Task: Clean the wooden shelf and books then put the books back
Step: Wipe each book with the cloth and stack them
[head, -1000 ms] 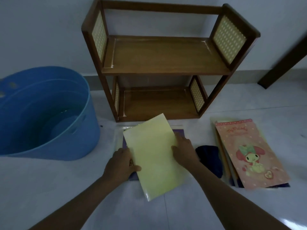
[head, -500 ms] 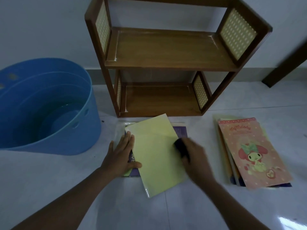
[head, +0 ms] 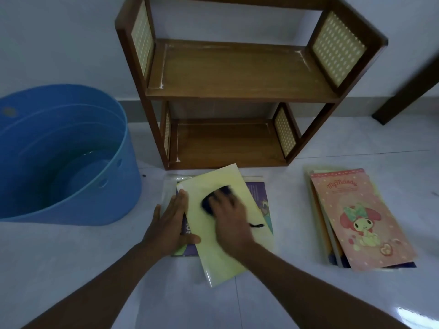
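While the left hand (head: 169, 224) lies flat, fingers straight, steadying the yellow book (head: 221, 224) just before the bare shelf (head: 237, 79), the right hand (head: 229, 219) grips a dark cloth (head: 215, 198), wiping; book cleaning seems midway, reshelving undone.

pale wall (head: 59, 39), glossy tiled floor (head: 71, 269), dim light

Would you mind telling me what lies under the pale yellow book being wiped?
Under the pale yellow book lies a purple-covered book, edges showing either side, on a clear plastic sleeve. Its cover is mostly hidden, so any title is unreadable.
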